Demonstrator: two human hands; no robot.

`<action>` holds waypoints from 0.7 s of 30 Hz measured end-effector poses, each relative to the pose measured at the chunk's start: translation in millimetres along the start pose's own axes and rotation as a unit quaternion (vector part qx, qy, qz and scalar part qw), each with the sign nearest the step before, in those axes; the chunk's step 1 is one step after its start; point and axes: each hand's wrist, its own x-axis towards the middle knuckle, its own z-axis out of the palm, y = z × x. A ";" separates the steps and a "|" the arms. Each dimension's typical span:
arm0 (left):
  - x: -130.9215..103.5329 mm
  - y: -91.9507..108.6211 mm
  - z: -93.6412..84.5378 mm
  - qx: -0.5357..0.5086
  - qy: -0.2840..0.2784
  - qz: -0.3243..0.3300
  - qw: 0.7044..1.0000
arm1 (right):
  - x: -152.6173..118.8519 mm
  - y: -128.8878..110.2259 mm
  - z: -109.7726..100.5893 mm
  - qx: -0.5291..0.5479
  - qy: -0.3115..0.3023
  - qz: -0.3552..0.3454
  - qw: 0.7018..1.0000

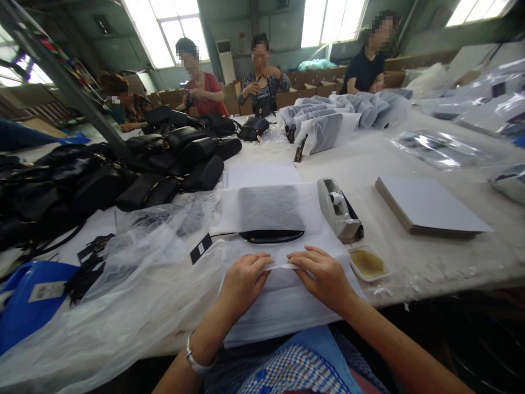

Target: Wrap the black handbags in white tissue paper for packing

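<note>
A black handbag point(272, 236) lies in front of me, its upper part covered by thin white tissue paper point(229, 208) through which it looks grey. Its lower edge and a strip of gold trim stay bare. From its left side a black hang tag point(200, 249) with a white label sticks out. My left hand point(246, 276) and my right hand point(322, 273) both pinch the near edge of the tissue, thumbs below and fingers above, a short gap between them. More white sheets point(283, 312) lie stacked beneath my hands.
A tape dispenser point(338, 210) stands right of the bag, beside a small dish point(367, 262) of yellowish stuff. Further right is a stack of white boards point(430, 208). Black handbags point(164, 158) pile up at left, wrapped ones point(328, 131) behind. Several co-workers point(262, 82) work across the table.
</note>
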 end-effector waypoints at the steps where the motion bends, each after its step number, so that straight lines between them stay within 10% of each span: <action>1: -3.0 -1.9 -1.7 0.014 0.002 0.001 1.000 | 1.1 0.7 -1.8 -0.005 0.001 -0.006 1.000; 13: 13.2 -2.8 -21.4 0.168 -0.027 0.014 0.985 | 14.0 13.2 2.1 -0.105 -0.038 -0.110 0.988; 21: 36.0 -23.3 -15.3 0.158 -0.116 0.049 0.979 | 27.0 12.7 -6.5 -0.108 -0.096 -0.053 0.988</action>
